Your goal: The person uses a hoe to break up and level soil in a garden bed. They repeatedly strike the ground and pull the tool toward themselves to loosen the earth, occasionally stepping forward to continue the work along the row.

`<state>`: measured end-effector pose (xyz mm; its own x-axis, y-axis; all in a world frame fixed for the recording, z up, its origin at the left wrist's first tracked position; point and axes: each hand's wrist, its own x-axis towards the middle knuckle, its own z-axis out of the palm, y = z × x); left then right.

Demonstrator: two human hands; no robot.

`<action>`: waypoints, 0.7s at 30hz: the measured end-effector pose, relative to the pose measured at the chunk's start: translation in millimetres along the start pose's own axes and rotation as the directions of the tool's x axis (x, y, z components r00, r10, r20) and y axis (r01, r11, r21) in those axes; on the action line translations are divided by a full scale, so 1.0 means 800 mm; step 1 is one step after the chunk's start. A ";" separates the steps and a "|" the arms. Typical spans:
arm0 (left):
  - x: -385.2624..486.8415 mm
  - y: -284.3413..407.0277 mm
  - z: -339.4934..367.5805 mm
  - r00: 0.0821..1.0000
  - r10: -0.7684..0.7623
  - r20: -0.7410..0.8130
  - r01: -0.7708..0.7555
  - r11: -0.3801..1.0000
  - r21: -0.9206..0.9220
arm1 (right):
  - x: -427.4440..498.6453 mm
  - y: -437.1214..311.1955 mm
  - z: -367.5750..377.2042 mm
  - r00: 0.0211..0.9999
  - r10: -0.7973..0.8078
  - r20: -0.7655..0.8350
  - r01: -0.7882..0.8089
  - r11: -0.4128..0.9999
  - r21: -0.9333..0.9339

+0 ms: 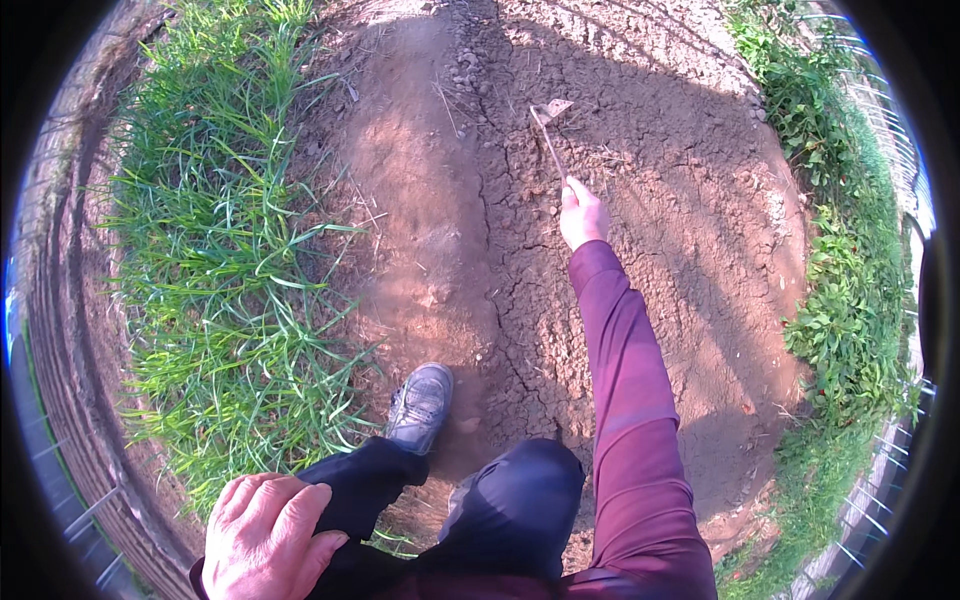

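My right hand (583, 216) grips the handle of a small hand hoe (550, 144), my arm stretched out in front of me. The hoe's flat metal blade (556, 110) is at the far end, over cracked brown soil (637, 217); whether it touches the ground I cannot tell. Close to the camera at the lower left is my left hand (262, 536), back up and fingers curled together. Nothing shows in it, though its palm side is hidden. It is nearest to my dark trouser leg.
A dense strip of long-leaved green plants (247, 285) grows to my left. Leafy plants with a few red spots (840, 322) line the right. My grey shoe (420, 409) stands on the smoother dirt path (412, 187). Ridged ground (67, 300) curves along the far left.
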<state>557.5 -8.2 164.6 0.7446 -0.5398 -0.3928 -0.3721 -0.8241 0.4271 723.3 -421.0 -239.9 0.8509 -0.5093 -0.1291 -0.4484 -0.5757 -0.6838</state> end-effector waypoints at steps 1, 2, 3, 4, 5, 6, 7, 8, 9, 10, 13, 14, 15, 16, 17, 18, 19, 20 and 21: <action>-0.001 -0.001 0.001 1.000 0.000 0.011 0.001 1.000 -0.008 | 0.002 0.010 0.009 0.999 -0.032 -0.020 0.031 0.997 -0.077; -0.002 -0.003 0.003 1.000 0.000 0.021 0.000 1.000 -0.017 | -0.011 0.026 0.014 0.999 -0.040 -0.015 0.039 0.998 -0.047; -0.002 -0.004 0.003 1.000 -0.005 0.026 0.006 1.000 -0.027 | -0.026 0.037 0.016 0.998 -0.055 -0.007 0.055 0.998 -0.016; -0.005 -0.005 0.002 0.999 -0.025 0.020 0.025 0.999 -0.026 | -0.064 0.036 0.009 0.996 0.067 0.060 -0.066 0.998 -0.017; -0.008 -0.008 -0.001 1.000 -0.027 0.009 0.028 0.999 -0.033 | -0.094 0.050 -0.008 0.997 0.031 0.067 -0.028 0.999 -0.038; -0.010 -0.009 -0.003 0.999 -0.034 -0.011 0.033 0.999 -0.037 | -0.121 0.065 -0.027 0.996 -0.063 0.065 0.065 0.997 -0.037; -0.011 -0.009 -0.004 0.999 -0.046 -0.015 0.045 0.999 -0.031 | -0.139 0.074 -0.044 0.989 -0.133 0.068 0.135 0.990 -0.034; -0.012 -0.009 -0.005 0.998 -0.054 -0.009 0.054 0.998 -0.023 | -0.151 0.075 -0.060 0.988 -0.139 0.066 0.141 0.989 -0.034; -0.013 -0.011 -0.007 0.998 -0.059 0.005 0.059 0.998 -0.018 | -0.151 0.065 -0.067 0.989 -0.133 0.058 0.136 0.989 -0.059; -0.012 -0.013 -0.008 0.998 -0.070 -0.008 0.070 0.998 -0.005 | -0.140 0.050 -0.062 0.990 -0.134 0.045 0.136 0.989 -0.051; -0.012 -0.012 -0.005 0.999 -0.044 -0.022 0.044 0.999 -0.010 | -0.082 0.036 -0.037 0.996 -0.078 0.030 0.081 0.989 -0.124; -0.010 -0.011 -0.003 0.999 -0.027 -0.021 0.027 1.000 -0.012 | -0.063 0.047 -0.029 0.996 -0.087 -0.007 0.085 0.988 -0.131; -0.008 -0.013 -0.002 1.000 -0.022 -0.018 0.022 1.000 -0.012 | -0.057 0.049 -0.018 0.995 -0.097 -0.035 0.092 0.987 -0.133; -0.006 -0.013 -0.001 1.000 -0.013 -0.016 0.013 1.000 -0.013 | -0.065 0.057 -0.016 0.997 -0.070 -0.009 0.069 0.990 -0.123; -0.005 -0.014 -0.001 1.000 -0.004 -0.011 0.004 1.000 -0.022 | -0.082 0.069 -0.017 0.999 -0.043 0.013 0.044 0.992 -0.117; -0.005 -0.015 0.000 1.000 -0.004 -0.009 0.004 0.999 -0.034 | -0.109 0.074 -0.023 0.999 -0.032 0.037 0.036 0.992 -0.117; -0.007 -0.015 0.001 1.000 -0.013 -0.007 0.013 0.999 -0.049 | -0.151 0.084 -0.034 0.997 -0.035 0.066 0.042 0.993 -0.111; -0.008 -0.017 0.002 1.000 -0.013 -0.019 0.013 0.999 -0.040 | -0.193 0.091 -0.050 0.994 -0.049 0.093 0.059 0.992 -0.107; -0.008 -0.019 0.004 0.999 -0.010 -0.033 0.009 1.000 -0.026 | -0.231 0.097 -0.071 0.990 -0.073 0.120 0.085 0.992 -0.097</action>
<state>556.9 7.3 158.3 0.7660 -0.5255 -0.3702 -0.3509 -0.8244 0.4442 515.9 -407.7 -228.1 0.9081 -0.3854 -0.1637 -0.3987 -0.6764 -0.6193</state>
